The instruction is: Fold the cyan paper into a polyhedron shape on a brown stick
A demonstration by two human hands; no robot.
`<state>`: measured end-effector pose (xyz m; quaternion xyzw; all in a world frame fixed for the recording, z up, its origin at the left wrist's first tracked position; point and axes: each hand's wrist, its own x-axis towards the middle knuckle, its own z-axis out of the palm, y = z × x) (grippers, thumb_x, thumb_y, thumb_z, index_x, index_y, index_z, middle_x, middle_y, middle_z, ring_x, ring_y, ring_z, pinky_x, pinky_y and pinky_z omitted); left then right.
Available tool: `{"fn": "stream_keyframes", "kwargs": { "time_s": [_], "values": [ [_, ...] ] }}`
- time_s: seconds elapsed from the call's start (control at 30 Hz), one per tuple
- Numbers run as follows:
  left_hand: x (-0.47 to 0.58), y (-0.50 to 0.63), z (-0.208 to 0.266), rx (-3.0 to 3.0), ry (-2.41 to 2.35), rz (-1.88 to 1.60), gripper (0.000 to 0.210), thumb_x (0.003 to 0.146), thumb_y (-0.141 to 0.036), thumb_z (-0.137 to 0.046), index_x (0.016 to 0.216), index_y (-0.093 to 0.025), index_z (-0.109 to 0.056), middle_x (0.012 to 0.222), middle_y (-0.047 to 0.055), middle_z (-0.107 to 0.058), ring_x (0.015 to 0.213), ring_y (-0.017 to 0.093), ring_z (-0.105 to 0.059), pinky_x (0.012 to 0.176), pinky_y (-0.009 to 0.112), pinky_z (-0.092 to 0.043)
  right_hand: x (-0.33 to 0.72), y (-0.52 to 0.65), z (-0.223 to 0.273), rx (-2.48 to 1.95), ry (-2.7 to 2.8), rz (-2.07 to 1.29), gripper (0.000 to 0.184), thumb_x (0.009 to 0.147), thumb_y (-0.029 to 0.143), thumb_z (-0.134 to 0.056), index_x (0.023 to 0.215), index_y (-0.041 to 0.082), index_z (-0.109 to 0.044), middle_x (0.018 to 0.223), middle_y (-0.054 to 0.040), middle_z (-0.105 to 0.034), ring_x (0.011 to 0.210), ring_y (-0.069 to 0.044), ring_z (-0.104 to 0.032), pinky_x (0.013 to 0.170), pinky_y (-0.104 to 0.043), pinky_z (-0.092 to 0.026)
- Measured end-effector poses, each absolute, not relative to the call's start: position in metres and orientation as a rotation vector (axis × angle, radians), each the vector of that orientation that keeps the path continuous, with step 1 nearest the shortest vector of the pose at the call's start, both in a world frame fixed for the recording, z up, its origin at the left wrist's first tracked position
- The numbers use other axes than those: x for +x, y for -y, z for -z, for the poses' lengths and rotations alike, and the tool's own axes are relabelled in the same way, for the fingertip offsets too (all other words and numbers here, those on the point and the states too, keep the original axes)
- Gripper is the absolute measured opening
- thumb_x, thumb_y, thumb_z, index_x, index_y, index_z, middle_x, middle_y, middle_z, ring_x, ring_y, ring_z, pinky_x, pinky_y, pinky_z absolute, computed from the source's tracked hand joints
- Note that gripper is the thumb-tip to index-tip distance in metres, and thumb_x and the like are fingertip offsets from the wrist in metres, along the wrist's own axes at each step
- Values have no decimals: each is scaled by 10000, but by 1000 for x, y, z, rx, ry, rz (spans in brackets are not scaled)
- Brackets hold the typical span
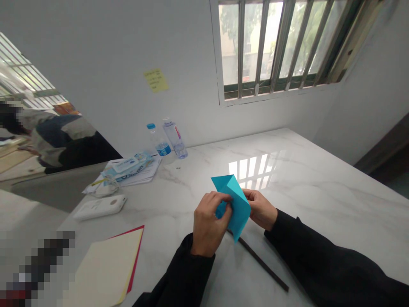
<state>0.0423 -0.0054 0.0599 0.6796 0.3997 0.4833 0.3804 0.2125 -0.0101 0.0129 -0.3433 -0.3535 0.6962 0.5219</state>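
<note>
A folded sheet of blue paper (239,207) is held up above the marble-patterned table between my two hands. My left hand (209,221) pinches its near left side, thumb and forefinger closed on a fold. On the far right edge, my right hand (260,208) grips the paper, with some of its fingers hidden behind it. The paper has creased, pointed corners and stands partly opened out. Beneath it on the table lies a thin dark brown stick (262,264), its upper end covered by the paper and my left hand.
Cream and red sheets (105,268) lie at the front left. Behind them are a white device (100,207), a cable, and a blue wipes packet (128,167) on papers. Two plastic bottles (175,138) stand by the wall. A person (60,132) bends over at the far left.
</note>
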Motion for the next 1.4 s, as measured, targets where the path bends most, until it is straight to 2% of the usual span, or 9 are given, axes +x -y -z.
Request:
{"fn": "stream_keyframes", "kwargs": {
  "time_s": [0.3,0.43,0.57,0.7,0.9,1.0,1.13,1.27,1.4],
  "values": [
    [41,3,-59,1609,-1017,-1205,259,696,-73,-845,819,-301,-846,899,56,-755,939,286,-569,971,337,-417,214,9,-8,-820,810,-1654,494,688,380,-921,1098,159,-757,1037,-100,-784,872,-201,-739,824,-337,-579],
    [42,5,-61,1546,-978,-1190,263,688,-106,-869,877,-287,-849,924,66,-763,978,288,-594,962,331,-447,218,6,-8,-829,801,-1629,452,651,325,-935,1034,151,-771,960,-81,-793,805,-189,-734,749,-308,-584],
    [42,6,-59,1804,-997,-1119,210,841,-255,-772,1047,-265,-812,1058,65,-763,1012,270,-636,956,360,-472,223,3,-11,-847,783,-1617,436,643,351,-943,999,161,-780,980,-79,-792,836,-183,-733,758,-291,-577],
    [42,8,-57,1910,-1001,-1013,283,992,-376,-588,1190,-238,-734,1143,62,-742,1028,235,-666,911,347,-505,228,0,-13,-894,767,-1616,400,623,372,-955,925,173,-785,921,-59,-782,841,-180,-725,771,-298,-569],
    [44,11,-55,1752,-934,-935,469,1028,-505,-465,1316,-201,-675,1309,103,-697,1166,285,-650,944,364,-526,232,-4,-14,-998,808,-1498,388,601,406,-954,871,177,-795,819,-38,-760,753,-159,-688,747,-325,-573],
    [48,14,-55,1683,-886,-879,506,963,-516,-585,1355,-202,-644,1320,106,-696,1187,309,-647,933,374,-548,236,-6,-15,-1057,886,-1440,372,623,421,-935,861,177,-788,811,-35,-747,732,-147,-664,673,-290,-558],
    [52,15,-53,1626,-1021,-882,417,893,-406,-703,1258,-205,-697,1142,69,-765,1023,274,-710,864,346,-567,240,-8,-14,-1090,978,-1429,326,654,425,-902,830,182,-772,755,-11,-694,683,-123,-596,544,-223,-489],
    [49,7,-46,1482,-1155,-1000,291,867,-398,-712,1000,-149,-783,883,53,-784,816,238,-703,772,318,-548,241,-8,-15,-1098,1061,-1440,304,673,428,-878,816,185,-766,693,6,-636,627,-111,-526,473,-203,-412],
    [40,-6,-34,1303,-1210,-1107,314,809,-434,-761,897,-134,-781,827,61,-782,791,235,-700,777,326,-546,245,-8,-18,-1068,1123,-1441,289,689,425,-868,810,183,-768,631,19,-594,584,-106,-485,481,-223,-389]
  ]
}}
